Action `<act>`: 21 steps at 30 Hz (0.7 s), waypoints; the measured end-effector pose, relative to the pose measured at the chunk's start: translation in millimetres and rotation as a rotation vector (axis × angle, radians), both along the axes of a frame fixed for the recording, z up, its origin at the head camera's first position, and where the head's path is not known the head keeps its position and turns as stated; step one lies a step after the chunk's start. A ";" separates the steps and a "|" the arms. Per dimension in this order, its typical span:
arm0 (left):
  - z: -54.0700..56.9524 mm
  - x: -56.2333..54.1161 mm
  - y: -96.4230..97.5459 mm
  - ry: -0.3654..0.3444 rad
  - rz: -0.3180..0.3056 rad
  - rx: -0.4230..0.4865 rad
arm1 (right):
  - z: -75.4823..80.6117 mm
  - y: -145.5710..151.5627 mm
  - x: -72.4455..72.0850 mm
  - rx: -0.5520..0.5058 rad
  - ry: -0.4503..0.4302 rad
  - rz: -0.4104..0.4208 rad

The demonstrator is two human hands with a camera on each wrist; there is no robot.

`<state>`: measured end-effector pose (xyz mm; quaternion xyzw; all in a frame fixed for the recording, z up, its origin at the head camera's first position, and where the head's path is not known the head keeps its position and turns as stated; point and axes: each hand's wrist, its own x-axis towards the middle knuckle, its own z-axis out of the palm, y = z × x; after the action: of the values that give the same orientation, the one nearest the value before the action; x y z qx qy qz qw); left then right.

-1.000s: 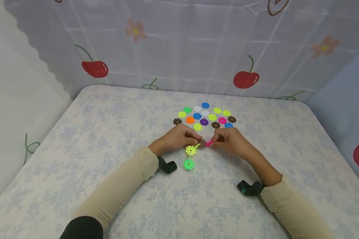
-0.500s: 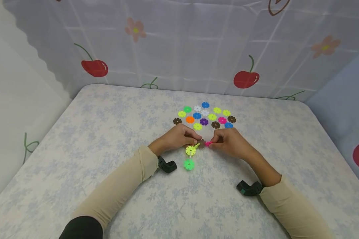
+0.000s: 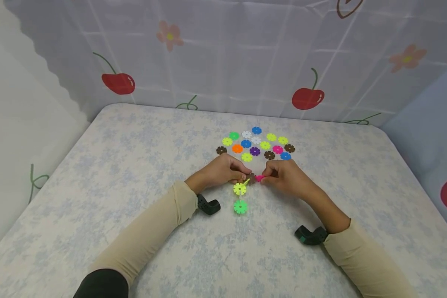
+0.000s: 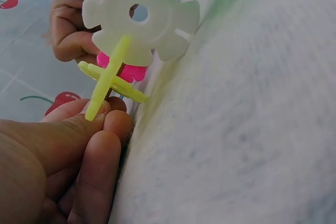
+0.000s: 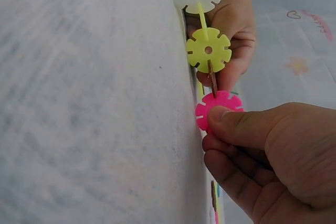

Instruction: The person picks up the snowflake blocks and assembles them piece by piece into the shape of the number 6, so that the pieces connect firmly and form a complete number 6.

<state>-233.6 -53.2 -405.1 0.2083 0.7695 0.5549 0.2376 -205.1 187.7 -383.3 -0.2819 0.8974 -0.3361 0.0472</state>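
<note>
In the head view my left hand (image 3: 221,170) pinches a brown interlocking disc (image 3: 251,179) between thumb and fingers. To its right, my right hand (image 3: 288,177) pinches a pink interlocking disc (image 5: 223,99). The right wrist view shows the pink disc's edge meeting the brown one, their slots joined. From the brown disc runs a chain: a yellow disc (image 5: 218,59), a second yellow disc (image 3: 240,189) seen edge-on at the wrists, a white disc (image 4: 170,24) and a green disc (image 3: 240,210) at the chain's near end. My left fingers partly cover the brown disc.
Beyond my hands lie several loose notched discs, among them an orange disc (image 3: 237,148), a purple disc (image 3: 255,151) and a blue disc (image 3: 256,130). A patterned cloth (image 3: 152,136) covers the table, with a printed curtain (image 3: 223,58) behind it.
The chain's near end, with the yellow and green discs, has swung slightly right. The pink disc has turned a little in my right fingers; both hands stay nearly in place.
</note>
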 end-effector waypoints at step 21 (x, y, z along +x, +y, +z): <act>0.0 -5.6 -5.1 -0.087 -0.011 0.006 | -8.2 -2.7 -1.3 -0.051 -0.006 0.044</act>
<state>-239.2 -58.3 -405.1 0.1888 0.7557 0.5644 0.2733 -206.4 185.0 -391.6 -0.3018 0.8820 -0.3583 0.0501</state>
